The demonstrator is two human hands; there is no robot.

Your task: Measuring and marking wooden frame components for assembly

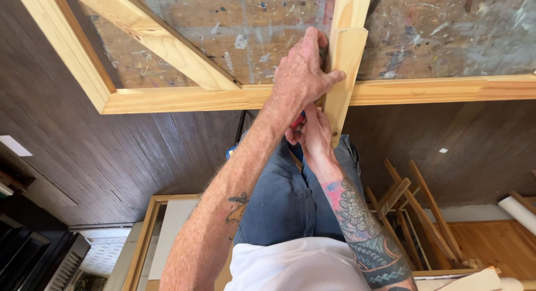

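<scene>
Wooden frame (346, 56) | paint-spattered table (446, 34) | dark plank floor (111, 151) | hands (304, 73) gripping crossbar

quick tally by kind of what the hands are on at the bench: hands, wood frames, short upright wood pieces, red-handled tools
hands: 2, left hand and right hand
wooden frame: 1
upright wood piece: 1
red-handled tool: 1, mostly hidden
total: 5
</scene>
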